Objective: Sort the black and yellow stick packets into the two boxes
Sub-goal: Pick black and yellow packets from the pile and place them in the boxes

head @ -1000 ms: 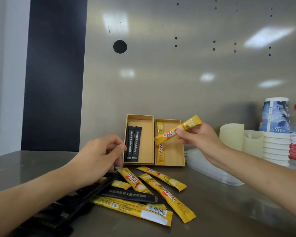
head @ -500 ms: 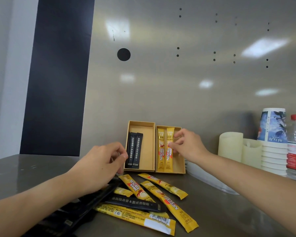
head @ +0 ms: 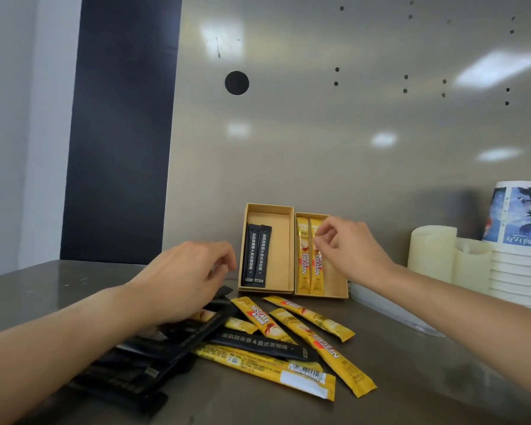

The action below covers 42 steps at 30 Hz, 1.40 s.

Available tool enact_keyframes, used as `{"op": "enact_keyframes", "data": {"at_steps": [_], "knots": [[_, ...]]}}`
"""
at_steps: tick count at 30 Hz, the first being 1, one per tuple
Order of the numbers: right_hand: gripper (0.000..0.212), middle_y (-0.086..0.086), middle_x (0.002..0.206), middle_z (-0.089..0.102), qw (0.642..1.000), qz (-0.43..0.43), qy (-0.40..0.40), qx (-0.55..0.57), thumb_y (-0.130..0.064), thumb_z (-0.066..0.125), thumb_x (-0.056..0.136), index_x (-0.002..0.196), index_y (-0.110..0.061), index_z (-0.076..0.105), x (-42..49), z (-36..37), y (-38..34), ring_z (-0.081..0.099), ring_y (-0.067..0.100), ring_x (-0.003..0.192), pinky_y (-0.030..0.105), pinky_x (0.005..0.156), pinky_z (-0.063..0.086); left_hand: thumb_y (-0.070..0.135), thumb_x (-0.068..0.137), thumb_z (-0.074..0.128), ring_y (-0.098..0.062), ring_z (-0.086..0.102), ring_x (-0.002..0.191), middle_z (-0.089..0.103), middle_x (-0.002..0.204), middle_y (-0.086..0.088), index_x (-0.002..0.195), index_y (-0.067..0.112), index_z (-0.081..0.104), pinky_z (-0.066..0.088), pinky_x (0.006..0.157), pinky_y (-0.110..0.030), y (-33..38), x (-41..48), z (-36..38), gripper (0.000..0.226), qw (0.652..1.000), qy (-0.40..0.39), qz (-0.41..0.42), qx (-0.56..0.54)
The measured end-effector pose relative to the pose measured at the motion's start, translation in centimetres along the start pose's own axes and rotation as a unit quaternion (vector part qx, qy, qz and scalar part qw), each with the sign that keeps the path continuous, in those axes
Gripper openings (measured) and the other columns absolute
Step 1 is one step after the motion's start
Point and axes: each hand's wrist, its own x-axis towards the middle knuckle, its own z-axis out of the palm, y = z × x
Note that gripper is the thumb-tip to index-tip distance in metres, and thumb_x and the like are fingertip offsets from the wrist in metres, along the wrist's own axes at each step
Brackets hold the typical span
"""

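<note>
Yellow packets point(head: 304, 259), two side by side, lie in the right box point(head: 334, 293), just below and left of the right hand's point(head: 350, 250) loosely curled, empty fingers. Two black packets point(head: 256, 256) lie in the left box point(head: 281, 240), just right of the left hand point(head: 181, 280), whose fingers curl over a black pile point(head: 153, 354); whether they grip it I cannot tell. Loose yellow sticks point(head: 319, 342) lie right of those fingertips

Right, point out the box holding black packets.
Head view, centre: the left box stands by the back wall, directly left of the right box, just beyond the left hand.
</note>
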Motion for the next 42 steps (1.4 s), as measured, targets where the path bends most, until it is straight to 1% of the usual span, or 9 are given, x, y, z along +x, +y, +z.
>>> {"op": "enact_keyframes", "data": {"at_steps": [2, 7, 13, 18, 20, 23, 25, 32, 42], "knots": [[0.010, -0.010, 0.086, 0.066, 0.998, -0.037, -0.005, 0.046, -0.031, 0.059, 0.099, 0.101, -0.023, 0.065, -0.6, -0.9, -2.3, 0.061, 0.004, 0.074, 0.031, 0.072, 0.058, 0.025, 0.102, 0.046, -0.002, 0.061, 0.088, 0.066, 0.096, 0.017, 0.105, 0.040, 0.058, 0.054, 0.078, -0.029, -0.5, 0.1, -0.3, 0.020, 1.000, -0.006, -0.006, 0.021], [0.020, -0.010, 0.067, 0.062, 0.974, -0.087, -0.210, -0.005, -0.041, 0.058, 0.097, 0.082, -0.028, 0.064, -2.7, -1.0, -5.1, 0.055, 0.000, 0.061, 0.027, 0.066, 0.048, 0.021, 0.102, 0.044, -0.005, 0.063, 0.097, 0.067, 0.105, 0.017, 0.112, 0.036, 0.062, 0.054, 0.086, -0.030, -1.1, 0.2, -0.6, 0.026, 0.997, -0.031, -0.006, 0.070], [0.022, -0.009, 0.059, 0.062, 0.984, -0.096, -0.148, 0.025, -0.046, 0.054, 0.099, 0.084, -0.033, 0.062, -5.4, 0.0, -3.4, 0.056, 0.000, 0.055, 0.019, 0.063, 0.048, 0.033, 0.106, 0.039, -0.010, 0.064, 0.098, 0.069, 0.110, 0.011, 0.112, 0.032, 0.066, 0.054, 0.089, -0.033, -2.2, 0.4, -0.1, 0.028, 0.984, -0.106, -0.027, 0.142], [0.024, -0.008, 0.069, 0.063, 0.978, -0.135, -0.111, 0.114, -0.047, 0.049, 0.101, 0.091, -0.032, 0.064, -6.0, -0.3, -4.9, 0.056, 0.006, 0.064, 0.022, 0.059, 0.042, 0.059, 0.098, 0.045, -0.007, 0.063, 0.091, 0.068, 0.100, 0.013, 0.105, 0.029, 0.072, 0.055, 0.088, -0.033, -2.8, 0.6, 0.2, 0.041, 0.980, -0.183, -0.063, 0.052], [0.025, -0.016, 0.086, 0.066, 0.968, -0.165, -0.135, 0.132, -0.048, 0.046, 0.102, 0.104, -0.034, 0.066, -6.7, -0.3, -5.6, 0.059, 0.002, 0.082, 0.021, 0.068, 0.046, 0.060, 0.096, 0.049, -0.004, 0.061, 0.092, 0.066, 0.103, 0.014, 0.112, 0.029, 0.072, 0.053, 0.086, -0.027, -2.7, 0.7, 0.4, 0.042, 0.982, -0.180, -0.053, 0.028], [0.033, -0.023, 0.126, 0.061, 0.941, -0.200, -0.217, 0.166, -0.045, 0.042, 0.105, 0.130, -0.035, 0.061, -7.3, 0.0, -6.1, 0.049, -0.002, 0.123, 0.026, 0.102, 0.043, 0.059, 0.096, 0.047, -0.006, 0.061, 0.097, 0.066, 0.109, 0.011, 0.120, 0.027, 0.069, 0.051, 0.089, -0.026, -2.5, 0.6, 0.5, 0.045, 0.982, -0.184, -0.037, 0.006], [0.036, -0.023, 0.136, 0.058, 0.927, -0.180, -0.261, 0.200, -0.041, 0.043, 0.106, 0.137, -0.034, 0.059, -7.4, 0.2, -6.1, 0.044, -0.003, 0.132, 0.031, 0.111, 0.040, 0.062, 0.094, 0.045, -0.005, 0.059, 0.098, 0.064, 0.110, 0.010, 0.123, 0.027, 0.067, 0.051, 0.092, -0.026, -2.4, 0.6, 0.5, 0.050, 0.980, -0.198, -0.033, -0.007], [0.039, -0.015, 0.117, 0.069, 0.934, -0.156, -0.252, 0.197, -0.047, 0.041, 0.105, 0.119, -0.028, 0.072, -7.6, 0.4, -6.2, 0.055, 0.005, 0.117, 0.041, 0.101, 0.045, 0.053, 0.097, 0.052, -0.002, 0.057, 0.090, 0.062, 0.103, 0.011, 0.106, 0.028, 0.065, 0.045, 0.074, -0.016, -2.6, 0.9, 0.6, 0.030, 0.977, -0.208, -0.037, -0.038], [0.032, -0.013, 0.112, 0.071, 0.935, -0.098, -0.231, 0.252, -0.047, 0.045, 0.104, 0.116, -0.028, 0.067, -7.6, 0.3, -6.2, 0.062, -0.001, 0.108, 0.029, 0.094, 0.053, 0.037, 0.102, 0.051, -0.009, 0.070, 0.081, 0.075, 0.081, 0.006, 0.090, 0.026, 0.060, 0.056, 0.086, -0.037, -2.1, 0.9, 0.1, 0.018, 0.991, -0.081, -0.027, -0.098]]}}
